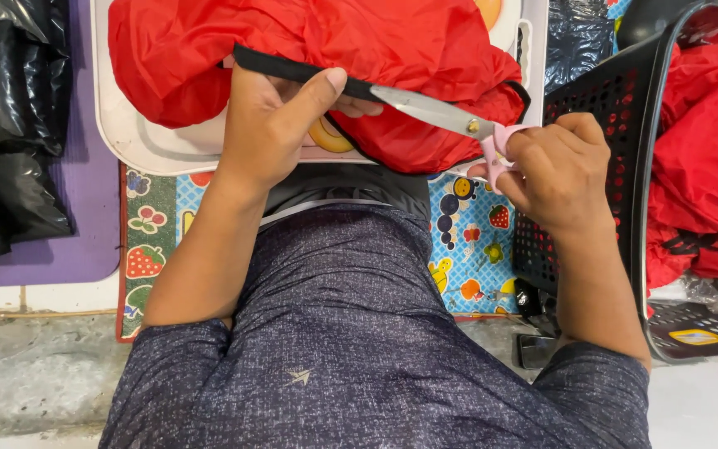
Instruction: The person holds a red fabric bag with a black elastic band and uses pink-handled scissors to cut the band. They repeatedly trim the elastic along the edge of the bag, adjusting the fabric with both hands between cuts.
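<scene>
A red fabric piece (326,41) with a black strap (284,68) along its edge lies on a small white table (126,125). My left hand (272,125) pinches the black strap, thumb on top. My right hand (554,170) grips pink-handled scissors (442,112). Their steel blades point left, with the tips reaching the strap beside my left thumb. Whether the blades are around the strap or beside it I cannot tell.
A black perforated basket (600,108) stands at my right with more red fabric (708,141) in it. Black plastic bags (10,108) lie at the left on a purple mat (85,208). A colourful fruit-patterned mat (471,241) lies under the table.
</scene>
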